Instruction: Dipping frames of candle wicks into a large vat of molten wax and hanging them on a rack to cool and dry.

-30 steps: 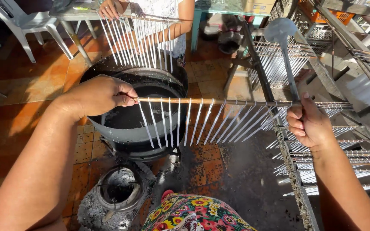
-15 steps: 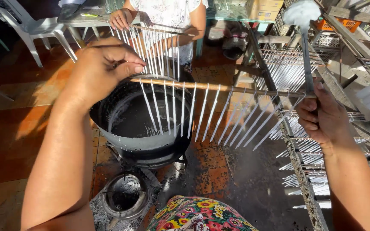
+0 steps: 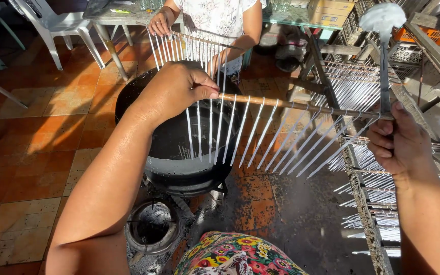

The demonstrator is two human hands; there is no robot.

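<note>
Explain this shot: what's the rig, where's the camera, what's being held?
There is no machine here, only a person's two bare hands, filmed by a camera on their head looking down. The left hand grips one end of a wooden stick hung with a row of thin white candles. The right hand holds the other end together with a long-handled ladle. Below sits a big dark pot on a tiled floor, with a small ashy stove nearer. Racks of more candles stand right. Another person opposite holds a similar stick.
</note>
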